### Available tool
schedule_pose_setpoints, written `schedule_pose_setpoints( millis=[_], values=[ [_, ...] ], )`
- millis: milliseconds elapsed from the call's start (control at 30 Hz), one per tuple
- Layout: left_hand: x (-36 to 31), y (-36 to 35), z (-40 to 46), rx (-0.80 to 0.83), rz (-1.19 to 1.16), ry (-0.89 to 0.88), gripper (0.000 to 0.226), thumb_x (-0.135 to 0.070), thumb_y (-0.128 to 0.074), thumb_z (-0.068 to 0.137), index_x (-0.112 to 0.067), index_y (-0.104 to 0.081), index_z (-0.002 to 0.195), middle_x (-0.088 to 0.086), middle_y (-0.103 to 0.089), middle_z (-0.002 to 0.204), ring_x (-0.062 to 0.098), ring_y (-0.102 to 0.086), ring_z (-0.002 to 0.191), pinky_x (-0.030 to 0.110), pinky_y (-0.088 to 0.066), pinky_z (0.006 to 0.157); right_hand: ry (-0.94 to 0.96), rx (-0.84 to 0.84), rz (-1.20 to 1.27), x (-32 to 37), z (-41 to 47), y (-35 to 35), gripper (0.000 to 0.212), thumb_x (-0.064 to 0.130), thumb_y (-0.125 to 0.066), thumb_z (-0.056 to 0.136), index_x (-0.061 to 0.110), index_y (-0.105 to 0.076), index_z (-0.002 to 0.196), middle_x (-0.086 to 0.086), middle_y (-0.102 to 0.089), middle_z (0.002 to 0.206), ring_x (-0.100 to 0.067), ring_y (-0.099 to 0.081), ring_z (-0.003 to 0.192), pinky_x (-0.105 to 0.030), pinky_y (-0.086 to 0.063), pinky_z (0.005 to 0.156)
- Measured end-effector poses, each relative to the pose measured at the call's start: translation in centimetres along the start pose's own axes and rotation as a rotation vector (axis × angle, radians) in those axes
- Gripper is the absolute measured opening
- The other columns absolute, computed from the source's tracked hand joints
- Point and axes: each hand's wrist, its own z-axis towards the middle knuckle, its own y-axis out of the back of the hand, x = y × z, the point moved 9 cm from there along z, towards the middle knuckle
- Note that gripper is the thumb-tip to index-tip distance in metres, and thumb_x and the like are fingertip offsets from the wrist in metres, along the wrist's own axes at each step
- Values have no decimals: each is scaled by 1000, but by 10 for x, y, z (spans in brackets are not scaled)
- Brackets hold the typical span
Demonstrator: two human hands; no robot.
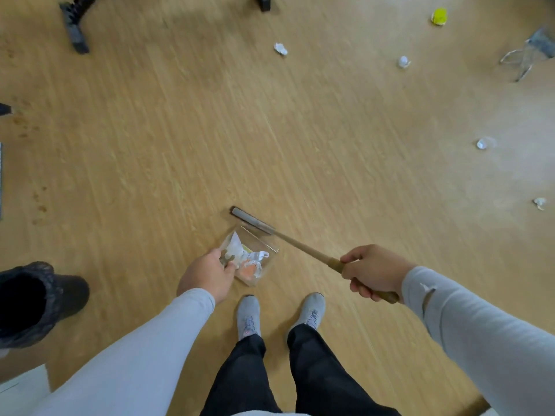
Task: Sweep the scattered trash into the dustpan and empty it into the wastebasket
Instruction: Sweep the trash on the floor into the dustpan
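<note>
My left hand grips a clear dustpan holding crumpled white and orange paper, low over the wooden floor in front of my shoes. My right hand is closed around the wooden handle of a broom; its grey head rests on the floor just beyond the dustpan's open edge. Loose trash lies farther off: white paper wads at top centre, upper right, right and far right, and a yellow wad at top right. A black-lined wastebasket stands at the left.
Black furniture legs stand at the top left. A metal chair base sits at the upper right. My two grey shoes are planted just behind the dustpan. A pale object's corner shows at the bottom left.
</note>
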Motion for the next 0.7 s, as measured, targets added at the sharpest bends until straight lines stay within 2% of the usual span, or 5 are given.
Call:
schedule_pose_setpoints(
  millis=[67,200,467,600,700],
  values=[
    [-12,6,-6,12,55,-58,44,-43,-50,99,-21,-54,138,2,-68,113,26,-65,98,37,-56,78,-3,-42,32,-13,-18,3,21,15,-59,93,24,-65,111,-5,-66,67,-12,-45,37,-18,-33,35],
    [-55,25,-20,7,104,-189,37,-41,-54,98,-23,-60,129,-1,-69,109,24,-61,89,34,-53,77,-35,-137,150,-52,-41,20,18,17,-58,93,17,-67,108,-5,-65,63,-15,-45,40,-19,-34,36],
    [-165,33,-54,2,207,-397,15,-41,-57,94,-26,-61,92,-7,-62,78,22,-63,76,34,-55,70,-118,-269,440,-163,-53,64,31,20,-57,96,-5,-70,107,-12,-63,67,-25,-49,60,-26,-39,46],
    [-228,14,-68,-6,248,-462,21,-43,-60,92,-27,-57,78,-8,-63,75,17,-62,70,30,-50,62,-154,-329,612,-216,-60,86,22,21,-56,99,3,-65,89,-12,-58,62,-20,-38,43,-22,-32,39],
    [-282,-8,-79,-7,279,-519,21,-43,-59,93,-27,-58,78,-9,-63,74,20,-63,71,30,-50,62,-193,-364,724,-262,-59,107,21,20,-57,100,1,-64,92,-12,-58,62,-20,-37,41,-21,-33,38]
  ],
)
